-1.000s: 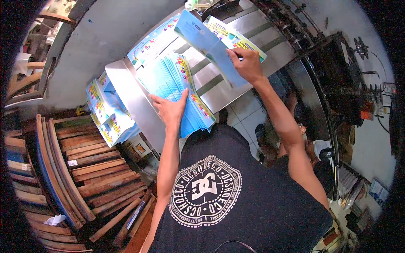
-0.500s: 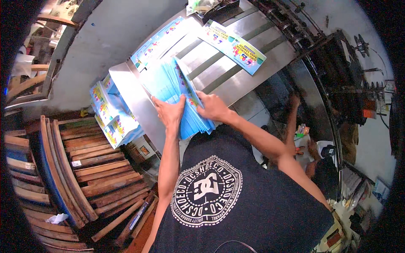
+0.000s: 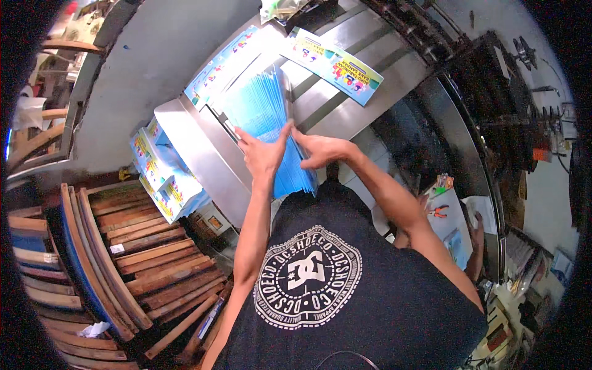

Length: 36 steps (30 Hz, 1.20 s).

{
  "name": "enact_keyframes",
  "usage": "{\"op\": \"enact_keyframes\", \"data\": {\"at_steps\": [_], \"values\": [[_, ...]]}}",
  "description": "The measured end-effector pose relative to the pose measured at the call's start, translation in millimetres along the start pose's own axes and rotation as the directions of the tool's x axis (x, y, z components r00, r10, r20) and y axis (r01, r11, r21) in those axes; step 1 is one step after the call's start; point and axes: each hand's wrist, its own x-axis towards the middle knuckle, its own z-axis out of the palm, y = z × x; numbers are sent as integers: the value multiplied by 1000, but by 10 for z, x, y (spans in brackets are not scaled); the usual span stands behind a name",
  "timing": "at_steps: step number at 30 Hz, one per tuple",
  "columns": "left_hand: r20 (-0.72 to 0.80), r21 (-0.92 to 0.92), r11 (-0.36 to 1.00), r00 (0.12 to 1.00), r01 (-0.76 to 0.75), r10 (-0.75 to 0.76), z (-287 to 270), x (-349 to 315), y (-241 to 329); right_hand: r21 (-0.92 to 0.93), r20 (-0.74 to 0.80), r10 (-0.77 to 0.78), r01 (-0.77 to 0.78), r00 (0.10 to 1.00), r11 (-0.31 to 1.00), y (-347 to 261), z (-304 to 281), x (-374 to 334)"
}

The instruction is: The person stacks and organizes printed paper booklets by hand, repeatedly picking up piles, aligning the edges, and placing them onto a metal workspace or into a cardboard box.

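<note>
A thick stack of light-blue printed sheets [image 3: 258,98] stands on edge on the metal table, fanned at its far end and reaching back to my dark shirt. My left hand [image 3: 264,154] grips the stack from the left, its thumb pointing up across the sheets. At the stack's right side my right hand [image 3: 325,151] is closed against the edge, its fingertips partly hidden. The two hands almost meet over the middle of the stack. Colourful printed sheets [image 3: 222,65] lie beyond it at the far left, and another printed strip [image 3: 336,65] lies flat to the right.
The metal table [image 3: 206,139] has a raised rim on the left. Below that side sits a pile of printed sheets [image 3: 163,169], near wooden slats [image 3: 160,250]. Machine rails [image 3: 425,37] run along the far right. Another person's arm [image 3: 476,246] is beside a board with orange-handled pliers [image 3: 439,211].
The stack has turned more upright and its printed right face no longer shows. My right hand has shifted slightly right and down. The other person's arm has drawn back from the machine.
</note>
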Motion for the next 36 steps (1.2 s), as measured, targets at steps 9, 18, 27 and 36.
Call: {"op": "enact_keyframes", "data": {"at_steps": [9, 18, 27, 36], "values": [[14, 98, 995, 1000, 27, -28, 4, -33, -16, -531, -553, -91, -266, 828, 805, 584, -813, 259], [42, 57, 997, 998, 47, -49, -50, -71, 69, -777, -605, -372, -421, 704, 468, 1399, -1181, 313], [62, 47, 998, 997, 51, -54, -69, -75, 13, -245, -616, -127, -35, 778, 969, 216, -449, -212], [0, -71, 997, 1000, -4, 4, -17, 4, -274, 104, -378, -59, 106, 924, 989, 77, 479, -394]]}}
